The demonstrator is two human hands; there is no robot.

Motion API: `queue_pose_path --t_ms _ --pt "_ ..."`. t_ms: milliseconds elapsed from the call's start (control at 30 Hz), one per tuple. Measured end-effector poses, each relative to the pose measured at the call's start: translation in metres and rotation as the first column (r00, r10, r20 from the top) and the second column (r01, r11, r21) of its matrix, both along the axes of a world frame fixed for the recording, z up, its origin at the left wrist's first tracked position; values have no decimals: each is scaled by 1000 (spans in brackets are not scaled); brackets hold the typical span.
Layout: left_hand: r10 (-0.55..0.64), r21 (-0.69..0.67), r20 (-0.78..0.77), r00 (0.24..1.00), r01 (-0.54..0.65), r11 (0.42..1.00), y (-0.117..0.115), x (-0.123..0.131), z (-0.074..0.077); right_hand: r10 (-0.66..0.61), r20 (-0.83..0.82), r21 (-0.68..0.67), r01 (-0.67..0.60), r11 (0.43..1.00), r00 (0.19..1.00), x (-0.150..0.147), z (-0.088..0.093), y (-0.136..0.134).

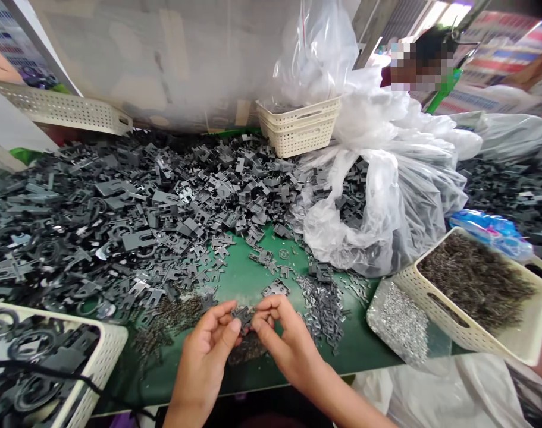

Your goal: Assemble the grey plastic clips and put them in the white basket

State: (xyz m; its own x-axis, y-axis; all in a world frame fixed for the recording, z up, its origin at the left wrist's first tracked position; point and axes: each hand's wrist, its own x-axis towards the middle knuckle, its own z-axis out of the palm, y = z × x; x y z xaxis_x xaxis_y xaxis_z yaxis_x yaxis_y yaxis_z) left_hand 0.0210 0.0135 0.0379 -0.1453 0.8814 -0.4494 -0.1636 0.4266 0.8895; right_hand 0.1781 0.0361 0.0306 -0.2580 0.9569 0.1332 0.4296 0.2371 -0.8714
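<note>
My left hand (210, 342) and my right hand (282, 333) meet low in the middle of the head view, over a green table (244, 279). Both pinch one small dark grey metal part (243, 314) between thumb and fingertips. Under the hands lies a heap of tiny dark springs (181, 315). Just beyond the fingers rest loose flat metal pieces (275, 289) and a scatter of small grey clips (322, 303).
A large pile of dark stamped parts (132, 208) covers the table's left and back. A clear plastic bag (387, 196) of parts sits at right, stacked cream baskets (300, 125) behind. A basket of springs (476, 285) is at right, a basket of black rings (43, 362) at lower left. Another person (422, 59) sits beyond.
</note>
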Motion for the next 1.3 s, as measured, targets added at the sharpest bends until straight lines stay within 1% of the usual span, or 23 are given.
queue_pose_path --t_ms 67,200,333,467,533,600,667,733,800,867,933,1000,1033,1067,1100,1133,1167,1200,1233,1300 --pt "-5 10 17 1000 5 1000 -1 1 -1 -28 19 32 27 999 999 -2 -1 -3" --pt "-23 11 47 999 22 1000 0 2 2 -48 104 182 28 983 993 -4 -2 -8" --pt "-19 8 70 997 19 1000 2 1 6 -30 113 219 4 976 993 -3 1 -7" --pt "-37 19 115 993 35 999 1 2 -1 -33 145 280 -9 960 989 -2 4 -7" --pt "-55 22 146 988 52 998 -1 4 -6 -46 135 281 6 960 990 -1 5 -7" --pt "-83 28 171 982 80 996 -3 6 -7 -22 114 219 -3 976 993 1 7 -7" --pt "-91 34 182 979 86 996 -6 8 -5 65 93 103 -75 992 993 3 11 -6" --pt "-61 32 172 983 56 998 -11 9 -4 164 66 -29 -162 986 984 6 15 -6" --pt "-69 33 143 987 65 997 -16 9 -7 206 27 -131 -201 971 978 8 17 -7" --pt "-169 52 82 982 165 985 -18 8 -10 197 -6 -183 -195 964 980 12 17 -8" --pt "-288 76 -19 957 289 954 -14 8 -10 175 -24 -196 -177 965 984 19 16 -8" --pt "-402 109 -112 909 413 904 1 11 -3 135 -24 -173 -137 975 991 31 16 -4" --pt "-456 135 -169 874 479 868 13 15 4 91 -20 -144 -93 985 996 40 15 -1" --pt "-519 168 -237 821 561 811 28 20 11 24 -11 -107 -25 994 1000 50 15 2" --pt "-559 199 -357 748 646 737 46 27 18 -61 2 -65 61 996 998 60 15 5" --pt "-535 204 -551 641 725 658 66 36 23 -152 19 -22 152 988 988 70 15 7" --pt "-459 162 -753 471 810 564 86 47 26 -232 37 17 232 973 972 79 14 9" --pt "-420 138 -810 410 828 543 106 58 26 -288 55 45 286 957 956 87 13 11" --pt "-400 115 -839 368 839 532 124 71 23 -320 72 68 316 946 945 94 12 10" --pt "-368 45 -888 274 850 524 154 94 11 -333 108 103 323 941 937 103 9 7"
